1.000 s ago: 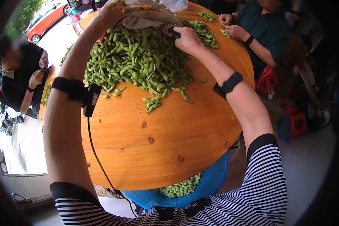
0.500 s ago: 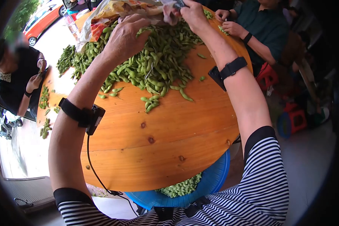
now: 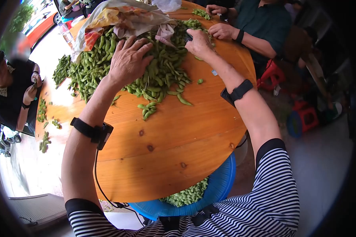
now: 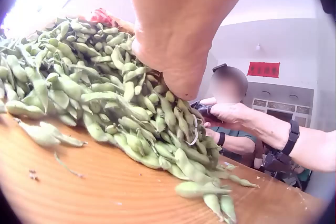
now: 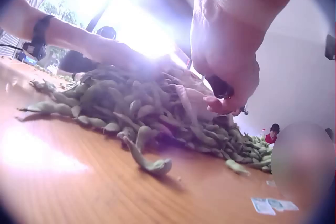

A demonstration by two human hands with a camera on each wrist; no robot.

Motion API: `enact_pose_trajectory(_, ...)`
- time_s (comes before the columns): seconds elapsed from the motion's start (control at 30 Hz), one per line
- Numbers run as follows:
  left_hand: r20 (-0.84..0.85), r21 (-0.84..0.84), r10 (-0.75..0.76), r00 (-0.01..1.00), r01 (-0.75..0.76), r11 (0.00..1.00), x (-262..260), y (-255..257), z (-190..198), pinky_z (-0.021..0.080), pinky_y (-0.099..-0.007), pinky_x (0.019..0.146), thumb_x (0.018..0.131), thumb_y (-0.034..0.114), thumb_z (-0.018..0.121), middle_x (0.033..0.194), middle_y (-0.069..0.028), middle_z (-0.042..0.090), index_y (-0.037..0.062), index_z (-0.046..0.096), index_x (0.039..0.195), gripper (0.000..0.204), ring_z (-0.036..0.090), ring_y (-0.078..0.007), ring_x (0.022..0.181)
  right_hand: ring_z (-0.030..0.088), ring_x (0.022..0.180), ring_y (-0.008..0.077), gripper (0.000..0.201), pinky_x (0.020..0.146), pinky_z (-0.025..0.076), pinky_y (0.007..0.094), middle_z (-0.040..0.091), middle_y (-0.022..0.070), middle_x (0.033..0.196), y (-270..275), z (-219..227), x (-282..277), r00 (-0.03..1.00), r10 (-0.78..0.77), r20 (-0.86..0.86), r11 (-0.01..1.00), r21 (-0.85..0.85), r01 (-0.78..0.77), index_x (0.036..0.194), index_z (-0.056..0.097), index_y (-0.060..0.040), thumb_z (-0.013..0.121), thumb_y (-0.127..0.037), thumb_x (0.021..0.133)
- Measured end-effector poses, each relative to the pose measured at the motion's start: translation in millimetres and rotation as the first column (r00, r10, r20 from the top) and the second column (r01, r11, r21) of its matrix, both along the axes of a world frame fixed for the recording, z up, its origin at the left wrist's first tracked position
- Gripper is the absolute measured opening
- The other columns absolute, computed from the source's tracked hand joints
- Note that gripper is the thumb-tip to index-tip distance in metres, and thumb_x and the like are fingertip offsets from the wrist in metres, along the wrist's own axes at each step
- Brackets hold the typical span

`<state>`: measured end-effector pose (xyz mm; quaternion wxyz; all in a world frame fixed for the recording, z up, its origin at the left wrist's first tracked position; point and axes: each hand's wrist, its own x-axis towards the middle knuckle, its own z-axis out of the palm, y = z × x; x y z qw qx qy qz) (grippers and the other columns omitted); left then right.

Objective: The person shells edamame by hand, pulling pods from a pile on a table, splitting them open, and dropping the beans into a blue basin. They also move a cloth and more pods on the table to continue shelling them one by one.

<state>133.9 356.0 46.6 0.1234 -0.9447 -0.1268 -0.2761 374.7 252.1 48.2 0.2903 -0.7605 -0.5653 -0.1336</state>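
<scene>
Left hand (image 3: 129,60) over soybean pods (image 3: 158,71), fingers apart. Right hand (image 3: 200,43) fingers clamped on dark object (image 5: 220,86), mostly hidden, unidentifiable. Bag (image 3: 124,19) covers pile's far part.

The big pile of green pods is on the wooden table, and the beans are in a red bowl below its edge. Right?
Not quite: the bowl is blue, not red, as the head view shows. The pile of green pods is on the wooden table, and the beans are below its edge.
</scene>
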Motion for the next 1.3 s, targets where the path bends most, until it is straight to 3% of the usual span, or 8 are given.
enact_pose_trajectory(0.17,-0.083,-0.211,-0.138,0.987,0.118,0.97,-17,-51,-6,0.035,-0.0456,0.101,0.085,0.027,0.063,0.128,-0.008,0.052,0.0085,0.06,0.117,0.036,0.042,-0.0323,0.123,0.063,0.066,0.0288,0.041,0.063,0.049,0.037,0.064,0.0195,0.073,15,-15,12,0.966,0.149,-0.21,0.965,-0.18,-0.188,0.112,0.064,-0.0067,0.054,-0.009,0.072)
enact_pose_trajectory(0.3,-0.065,-0.302,-0.182,0.981,0.154,0.941,-36,-76,-2,0.033,-0.0472,0.105,0.084,0.025,0.065,0.135,-0.015,0.047,0.0082,0.059,0.119,0.039,0.039,-0.0368,0.128,0.061,0.09,0.0418,0.029,0.078,0.05,0.045,0.063,0.0264,0.091,33,-43,8,0.984,0.138,-0.114,0.987,-0.07,-0.146,0.091,0.067,-0.0014,0.056,-0.01,0.066)
enact_pose_trajectory(0.43,0.249,-0.384,0.104,0.963,0.0,0.923,-59,-47,-18,0.035,-0.0418,0.106,0.084,0.011,0.066,0.137,-0.0145,0.045,0.0072,0.058,0.121,0.038,0.041,-0.0326,0.128,0.062,0.089,0.0412,0.032,0.081,0.051,0.0413,0.064,0.026,0.091,24,-48,-8,0.943,0.015,-0.331,0.994,-0.1,-0.051,0.093,0.07,-0.0038,0.057,-0.01,0.064)
enact_pose_trajectory(0.5,0.289,-0.552,0.294,0.911,-0.092,0.829,-68,-17,-27,0.036,-0.0407,0.104,0.09,0.024,0.06,0.131,-0.0175,0.048,0.0045,0.056,0.122,0.038,0.045,-0.0325,0.124,0.064,0.09,0.0395,0.034,0.083,0.051,0.0402,0.065,0.0254,0.09,9,-37,-22,0.932,0.011,-0.361,0.982,-0.173,-0.079,0.095,0.071,-0.005,0.058,-0.011,0.064)
enact_pose_trajectory(0.77,0.255,-0.594,0.165,0.953,0.019,0.804,-48,-5,-33,0.034,-0.0394,0.105,0.093,0.032,0.054,0.137,-0.0175,0.042,0.0105,0.051,0.133,0.045,0.042,-0.0329,0.127,0.06,0.078,0.0398,0.022,0.072,0.05,0.0433,0.059,0.0213,0.082,-26,-62,-68,0.878,0.212,-0.43,0.975,0.15,-0.162,0.092,0.067,-0.0054,0.062,-0.012,0.072)
enact_pose_trajectory(1.1,0.13,-0.675,0.025,0.991,0.07,0.735,-74,-63,-4,0.033,-0.043,0.107,0.091,0.033,0.059,0.139,-0.0136,0.043,0.0118,0.062,0.12,0.036,0.04,-0.0301,0.13,0.056,0.083,0.0342,0.024,0.074,0.047,0.0436,0.052,0.0172,0.086,-50,-41,-78,0.818,0.571,-0.072,0.818,-0.031,-0.574,0.087,0.063,-0.0017,0.058,-0.005,0.064)
enact_pose_trajectory(1.13,0.183,-0.621,0.067,0.981,0.063,0.782,-77,-50,-10,0.035,-0.043,0.107,0.091,0.037,0.059,0.138,-0.0126,0.045,0.012,0.064,0.118,0.037,0.043,-0.0288,0.128,0.056,0.082,0.0326,0.023,0.074,0.047,0.0434,0.051,0.0165,0.084,-48,-23,-79,0.864,0.502,-0.048,0.837,-0.227,-0.498,0.086,0.062,-0.0012,0.057,-0.004,0.063)
enact_pose_trajectory(1.3,0.252,-0.656,0.125,0.96,0.075,0.751,-67,9,-1,0.037,-0.0361,0.102,0.094,0.034,0.053,0.135,-0.0131,0.048,0.0107,0.057,0.128,0.041,0.047,-0.0265,0.123,0.058,0.084,0.0323,0.018,0.079,0.048,0.0423,0.056,0.0201,0.087,7,0,-61,0.907,0.419,0.045,0.908,-0.026,-0.418,0.081,0.065,-0.0013,0.06,-0.009,0.065)
